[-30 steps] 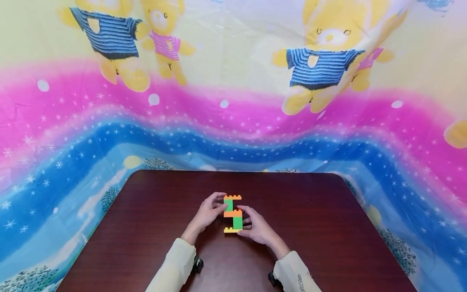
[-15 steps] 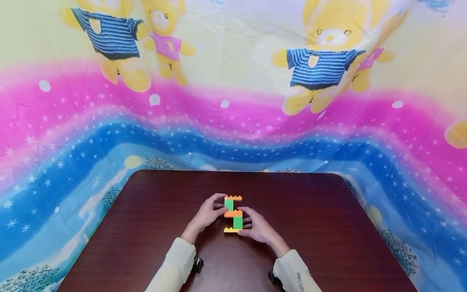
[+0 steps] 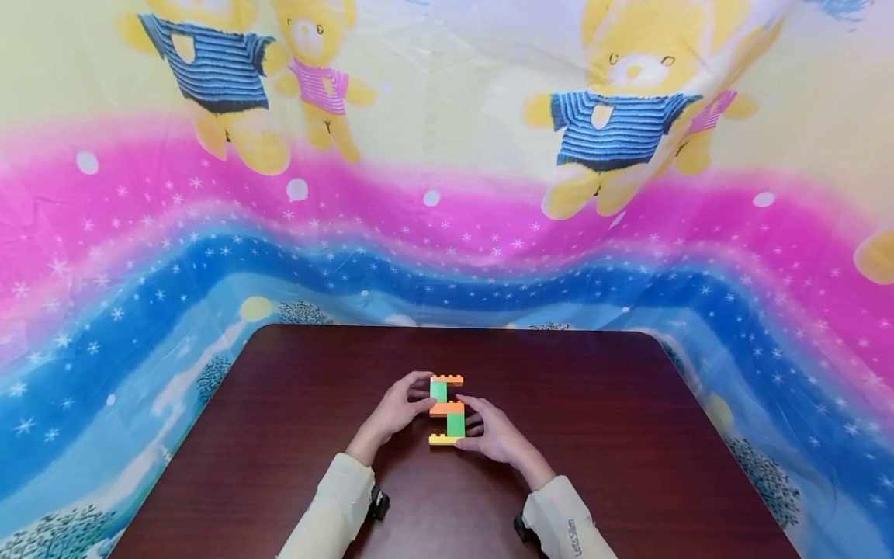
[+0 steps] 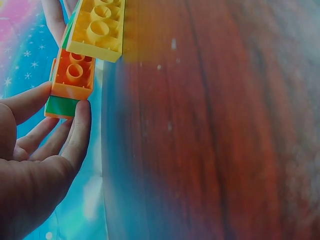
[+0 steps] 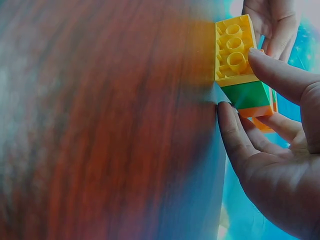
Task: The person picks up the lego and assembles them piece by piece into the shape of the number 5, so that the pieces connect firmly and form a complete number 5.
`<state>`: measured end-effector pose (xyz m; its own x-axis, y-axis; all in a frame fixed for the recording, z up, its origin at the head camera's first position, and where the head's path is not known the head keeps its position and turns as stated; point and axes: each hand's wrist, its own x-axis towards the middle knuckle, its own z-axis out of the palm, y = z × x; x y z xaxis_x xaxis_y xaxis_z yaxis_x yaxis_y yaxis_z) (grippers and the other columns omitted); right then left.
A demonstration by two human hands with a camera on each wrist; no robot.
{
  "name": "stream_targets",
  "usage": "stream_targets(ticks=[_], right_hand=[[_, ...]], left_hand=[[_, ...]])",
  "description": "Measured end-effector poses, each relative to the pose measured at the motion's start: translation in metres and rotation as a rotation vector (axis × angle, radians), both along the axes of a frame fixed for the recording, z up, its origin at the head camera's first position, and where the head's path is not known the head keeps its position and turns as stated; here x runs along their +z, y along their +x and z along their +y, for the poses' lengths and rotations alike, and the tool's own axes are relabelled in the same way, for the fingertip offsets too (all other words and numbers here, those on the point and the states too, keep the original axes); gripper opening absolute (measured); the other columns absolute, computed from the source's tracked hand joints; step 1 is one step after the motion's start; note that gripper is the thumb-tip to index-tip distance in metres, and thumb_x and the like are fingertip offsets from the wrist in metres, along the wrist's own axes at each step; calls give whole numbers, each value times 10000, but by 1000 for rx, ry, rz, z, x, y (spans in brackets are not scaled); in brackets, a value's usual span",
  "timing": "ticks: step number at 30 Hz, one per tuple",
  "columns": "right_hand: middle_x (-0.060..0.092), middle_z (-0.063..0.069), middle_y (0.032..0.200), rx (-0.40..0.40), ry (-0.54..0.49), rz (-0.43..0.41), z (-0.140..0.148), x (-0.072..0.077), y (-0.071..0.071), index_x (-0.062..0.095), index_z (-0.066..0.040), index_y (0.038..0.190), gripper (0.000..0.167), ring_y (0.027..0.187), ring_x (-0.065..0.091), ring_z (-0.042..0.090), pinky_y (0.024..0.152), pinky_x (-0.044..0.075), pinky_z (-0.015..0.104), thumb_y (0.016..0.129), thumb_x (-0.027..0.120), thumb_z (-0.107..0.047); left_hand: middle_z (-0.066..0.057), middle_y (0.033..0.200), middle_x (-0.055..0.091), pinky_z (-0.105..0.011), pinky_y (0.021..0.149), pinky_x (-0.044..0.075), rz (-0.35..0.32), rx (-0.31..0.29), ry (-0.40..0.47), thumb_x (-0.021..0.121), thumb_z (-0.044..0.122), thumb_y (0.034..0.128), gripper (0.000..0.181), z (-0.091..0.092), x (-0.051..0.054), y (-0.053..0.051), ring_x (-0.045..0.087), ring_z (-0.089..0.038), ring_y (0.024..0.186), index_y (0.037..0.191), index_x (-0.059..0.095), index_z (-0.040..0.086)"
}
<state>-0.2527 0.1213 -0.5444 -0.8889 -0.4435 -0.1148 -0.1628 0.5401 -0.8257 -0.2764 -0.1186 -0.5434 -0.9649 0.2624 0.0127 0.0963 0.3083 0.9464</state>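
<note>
A zigzag of joined building bricks lies between both hands: an orange brick [image 3: 448, 381] at the far end, a green brick [image 3: 438, 391], a middle orange brick [image 3: 440, 409], another green brick [image 3: 455, 425] and a yellow brick [image 3: 438, 440] nearest the person. My left hand [image 3: 396, 407] grips the far left part with thumb and fingers. On the near right, my right hand [image 3: 494, 435] holds the other end, its thumb on the yellow brick [image 5: 235, 40]. Hollow undersides of the yellow brick [image 4: 100, 25] and middle orange brick [image 4: 70, 75] face the wrist cameras.
The dark brown wooden table [image 3: 293, 365] lies under the hands. Behind and beside it hangs a printed cloth [image 3: 433, 233] with bears and snowflakes. Black straps [image 3: 379, 505] sit at both wrists, below pale sleeves [image 3: 335, 497].
</note>
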Motion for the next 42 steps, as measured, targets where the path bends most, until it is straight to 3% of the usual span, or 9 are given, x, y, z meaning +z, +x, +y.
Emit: stream_targets(ticks=[10,26,42], right_hand=[[589,114,1390,10,-9,7,1,-1,-3,436,-149,1550,781,1130,654,250,930,594,434,884,842,-191],[603,156,1375,17,-7,-26,0,-1,-3,424,-92,1571,833,1127,665,283,916,596,449,873,853,-246],[642,129,1319,20,15,-26,0,0,-3,418,-112,1585,827,1108,670,250,931,593,440,888,836,-263]], left_hand=[[-154,1459,576,-489,1044,537,-54,-7,9,694,138,1000,570,-2,1,1,578,-353,1311,1521,469,76],[-163,1449,578,-471,1034,547,-110,-37,21,717,157,984,637,-8,-4,-1,581,-354,1299,1553,441,75],[-171,1473,560,-469,1038,544,-145,-54,-2,710,164,991,652,-11,-7,-1,599,-336,1271,1568,422,68]])
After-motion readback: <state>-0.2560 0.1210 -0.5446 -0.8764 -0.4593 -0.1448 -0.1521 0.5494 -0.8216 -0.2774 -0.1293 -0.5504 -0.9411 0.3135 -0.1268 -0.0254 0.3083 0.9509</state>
